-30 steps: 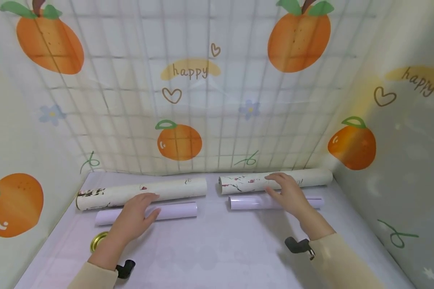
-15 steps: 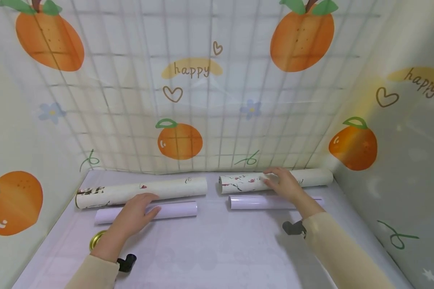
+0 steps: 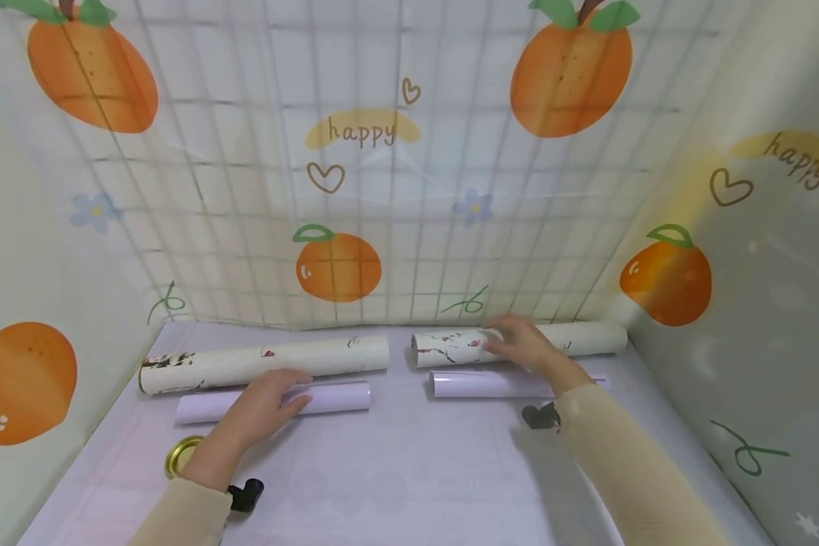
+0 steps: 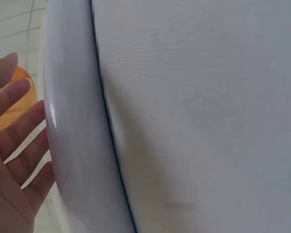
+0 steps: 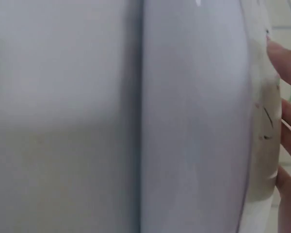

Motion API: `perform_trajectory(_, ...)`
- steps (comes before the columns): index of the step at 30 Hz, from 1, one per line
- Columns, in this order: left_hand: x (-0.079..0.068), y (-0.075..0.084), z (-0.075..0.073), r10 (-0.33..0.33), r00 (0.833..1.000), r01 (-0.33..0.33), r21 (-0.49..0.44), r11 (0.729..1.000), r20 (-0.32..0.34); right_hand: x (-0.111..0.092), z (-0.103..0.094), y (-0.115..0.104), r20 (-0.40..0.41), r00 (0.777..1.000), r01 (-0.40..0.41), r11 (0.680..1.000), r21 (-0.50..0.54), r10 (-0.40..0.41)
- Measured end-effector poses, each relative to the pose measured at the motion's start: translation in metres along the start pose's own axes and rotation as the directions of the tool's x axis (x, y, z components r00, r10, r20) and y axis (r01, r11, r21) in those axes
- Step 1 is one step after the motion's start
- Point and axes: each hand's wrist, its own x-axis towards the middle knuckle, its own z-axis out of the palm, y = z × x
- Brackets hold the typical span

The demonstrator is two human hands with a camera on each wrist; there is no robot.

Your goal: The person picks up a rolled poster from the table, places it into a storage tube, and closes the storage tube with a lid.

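Note:
In the head view, my left hand [image 3: 262,409] is over the left lilac roll [image 3: 208,407], thumb apart from the other fingers. The left wrist view shows the fingers [image 4: 19,131] spread beside this glossy roll [image 4: 75,111], not wrapped round it. Behind lies a cream tube [image 3: 327,356] with a painted pattern. My right hand [image 3: 525,346] reaches over the right patterned tube [image 3: 453,347], thumb and fingers spread across its width. In the right wrist view, thumb and fingers are at the patterned tube's [image 5: 264,131] far edge; contact is unclear. The right lilac roll [image 3: 478,384] lies in front.
A gold ring-shaped object [image 3: 180,455] lies on the pale table [image 3: 396,462], partly behind the left forearm. A fruit-print curtain [image 3: 409,189] rises close behind the tubes, and similar sheets flank both sides. Black wrist devices [image 3: 247,495] hang below both sleeves.
My right hand has moved a little left along the patterned tube, with its forearm following. The left hand has shifted slightly right. The tubes and rolls keep their places.

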Motion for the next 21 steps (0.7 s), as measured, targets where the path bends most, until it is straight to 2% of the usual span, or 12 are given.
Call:
perform_trajectory(3,0.001,-0.002,0.002,0.040,0.999,-0.040,0.000,0.999,-0.015,0.002,0.005,0.000,0.016,1.000,0.021,0.999,-0.040,-0.021)
perform_trajectory(5,0.001,-0.004,0.002,0.060,0.998,-0.060,0.003,0.998,-0.031,0.004,0.007,0.000,0.017,0.998,0.054,0.993,-0.102,-0.052)
perform_trajectory(9,0.002,-0.008,0.006,0.059,0.998,-0.059,-0.001,0.998,-0.020,0.005,0.008,-0.001,0.032,0.999,0.027,0.982,-0.186,-0.021)
perform_trajectory(13,0.003,-0.010,0.008,0.034,0.999,-0.033,-0.013,0.999,0.030,0.006,0.006,-0.007,0.075,0.996,-0.024,0.980,-0.198,0.040)
perform_trajectory(21,0.002,-0.009,0.005,0.076,0.996,-0.075,-0.027,0.997,0.037,0.012,0.011,-0.011,0.138,0.990,0.026,0.980,-0.196,0.001)
